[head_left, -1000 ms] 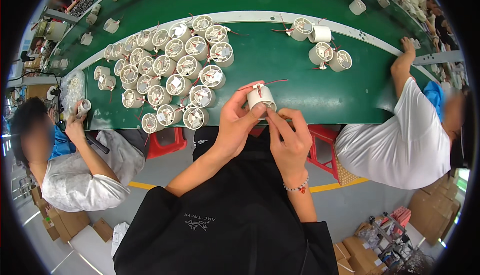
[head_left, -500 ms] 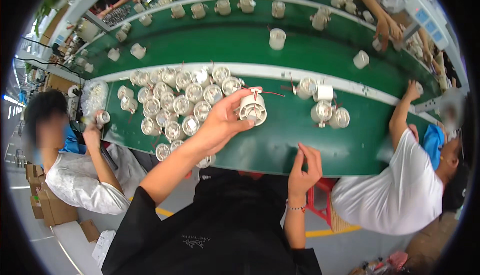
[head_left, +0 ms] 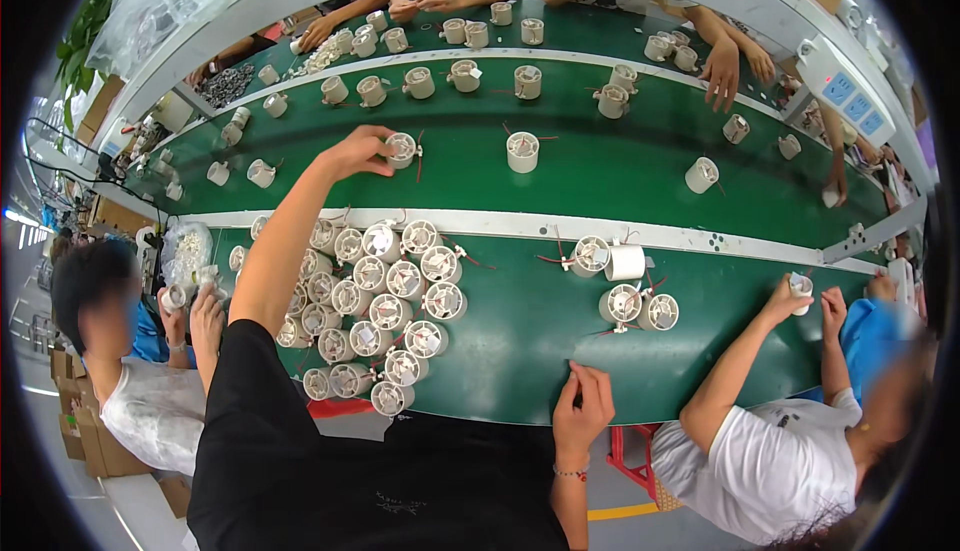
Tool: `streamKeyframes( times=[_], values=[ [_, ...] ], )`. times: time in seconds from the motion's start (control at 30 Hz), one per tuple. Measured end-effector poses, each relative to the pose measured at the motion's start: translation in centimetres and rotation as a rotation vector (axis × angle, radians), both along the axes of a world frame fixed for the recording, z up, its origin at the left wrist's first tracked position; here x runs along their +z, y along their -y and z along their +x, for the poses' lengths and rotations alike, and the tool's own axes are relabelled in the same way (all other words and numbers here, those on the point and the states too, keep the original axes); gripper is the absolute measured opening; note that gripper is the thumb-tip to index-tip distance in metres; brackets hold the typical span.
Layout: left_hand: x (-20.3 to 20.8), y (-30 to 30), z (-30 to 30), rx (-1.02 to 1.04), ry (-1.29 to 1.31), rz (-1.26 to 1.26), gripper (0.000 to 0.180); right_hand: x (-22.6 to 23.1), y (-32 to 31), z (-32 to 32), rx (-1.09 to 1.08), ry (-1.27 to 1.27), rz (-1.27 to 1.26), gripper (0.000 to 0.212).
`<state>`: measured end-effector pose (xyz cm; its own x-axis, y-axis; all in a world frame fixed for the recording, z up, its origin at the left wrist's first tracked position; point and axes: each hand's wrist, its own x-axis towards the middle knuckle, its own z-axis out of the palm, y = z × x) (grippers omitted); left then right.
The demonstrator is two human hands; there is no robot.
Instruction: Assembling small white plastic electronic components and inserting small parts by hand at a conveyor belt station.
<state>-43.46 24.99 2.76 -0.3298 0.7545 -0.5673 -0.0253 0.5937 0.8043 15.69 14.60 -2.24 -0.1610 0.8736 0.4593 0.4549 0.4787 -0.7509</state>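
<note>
Reaching out over the far green belt, my left hand (head_left: 358, 154) grips a white round plastic housing (head_left: 401, 151) with thin red wires, its fingers around the left side. The housing is at the belt's surface; I cannot tell whether it rests there. My right hand (head_left: 583, 406) hovers at the near table edge, fingers curled together with nothing visible in them. Under and beside my left arm stands a cluster of similar white housings (head_left: 404, 280), spoked inside and wired in red. A smaller group of housings (head_left: 622, 303) stands right of centre.
A white rail (head_left: 520, 223) separates the near green table (head_left: 510, 351) from the far belt (head_left: 600, 176), which carries spaced housings (head_left: 522, 152). Co-workers sit left and right (head_left: 780, 451), each handling a housing. Other hands (head_left: 722, 71) work across the belt. A metal frame spans overhead.
My left hand has carried the housing from above the near table forward and left to the far belt. My right hand's fingers have drawn in. The view has shifted.
</note>
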Motion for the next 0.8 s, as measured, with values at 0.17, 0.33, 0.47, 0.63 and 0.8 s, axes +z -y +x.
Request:
streamKeyframes(
  times=[0.17,0.33,0.47,0.63,0.8],
  values=[
    [1.2,-2.8,5.8,-0.317,-1.299,0.290,0.055,0.1,-0.1,0.2,-0.023,0.097,0.023,0.021],
    [2.1,-7.0,22.3,-0.279,-1.131,0.420,0.066,0.0,0.2,-0.1,-0.016,0.143,-0.024,0.021],
    [-0.1,-9.8,21.4,-0.343,-1.035,0.448,0.067,0.0,0.2,-0.4,-0.019,0.134,0.002,0.020],
    [-0.2,-7.0,19.5,-0.455,-0.822,0.793,0.070,0.3,0.0,-0.2,-0.040,0.141,-0.009,0.020],
    [0.8,-5.1,17.3,-0.491,-0.788,0.681,0.075,0.9,-0.4,-0.2,0.027,0.161,0.008,0.021]
  ],
)
